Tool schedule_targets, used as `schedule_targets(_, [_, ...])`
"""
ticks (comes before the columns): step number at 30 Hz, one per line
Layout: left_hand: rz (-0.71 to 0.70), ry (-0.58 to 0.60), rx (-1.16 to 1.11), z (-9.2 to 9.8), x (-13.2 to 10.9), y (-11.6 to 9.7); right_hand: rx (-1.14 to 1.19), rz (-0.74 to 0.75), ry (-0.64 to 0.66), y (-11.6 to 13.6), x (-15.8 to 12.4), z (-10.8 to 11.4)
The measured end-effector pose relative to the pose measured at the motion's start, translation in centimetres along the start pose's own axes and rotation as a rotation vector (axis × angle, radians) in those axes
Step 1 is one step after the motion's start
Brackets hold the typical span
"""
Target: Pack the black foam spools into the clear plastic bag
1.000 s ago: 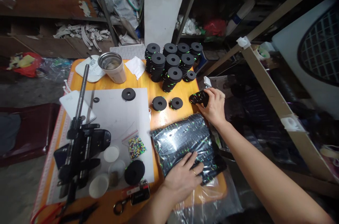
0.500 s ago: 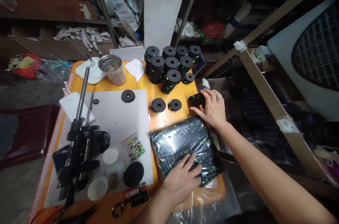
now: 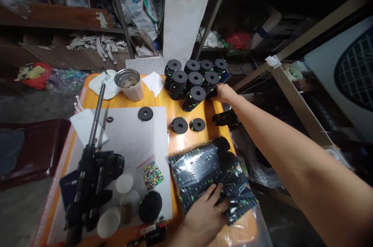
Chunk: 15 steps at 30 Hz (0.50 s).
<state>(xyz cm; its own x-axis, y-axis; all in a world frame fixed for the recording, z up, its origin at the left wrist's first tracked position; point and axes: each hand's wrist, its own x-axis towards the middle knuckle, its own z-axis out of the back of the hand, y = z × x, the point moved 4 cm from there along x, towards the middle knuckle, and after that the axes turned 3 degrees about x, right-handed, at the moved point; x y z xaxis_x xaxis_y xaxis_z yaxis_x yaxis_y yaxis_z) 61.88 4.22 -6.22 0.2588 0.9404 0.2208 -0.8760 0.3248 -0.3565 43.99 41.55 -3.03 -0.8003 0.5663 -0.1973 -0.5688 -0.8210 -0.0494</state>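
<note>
My left hand (image 3: 207, 210) lies with fingers spread on a clear plastic bag (image 3: 201, 169) packed with rows of black rings edged in coloured bits. A ring is on one of its fingers. At the table's back right, my right hand (image 3: 225, 93) is closed around a short stack of black rings (image 3: 213, 93), its fingertips partly hidden. Taller stacks of black rings (image 3: 195, 79) stand just left of it. A row of black rings lies on its side (image 3: 223, 118) below my right forearm, at the table's right edge. Two low stacks, one of them wider (image 3: 179, 125), sit nearer the bag.
A black clamp-like tool with a long rod (image 3: 94, 161) stands on a grey sheet (image 3: 131, 134). Around it are a steel cup (image 3: 129, 85), white lids (image 3: 108, 221), a bag of coloured beads (image 3: 153, 175) and a black disc (image 3: 150, 206). A rack frame (image 3: 305, 111) rises at right.
My right hand has let go of the row of rings at the right edge and moved back to the short stack. My left hand stays on the bag. The view has shifted slightly.
</note>
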Motion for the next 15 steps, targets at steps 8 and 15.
schedule_targets(8, [0.001,0.022,-0.033,-0.1,0.1,0.0,0.154,-0.057,-0.171,-2.3,-4.8,3.2])
schedule_targets(15, [0.007,0.054,-0.034,-0.8,0.2,-0.2,1.198,-0.137,-0.376,-3.4,-15.0,4.1])
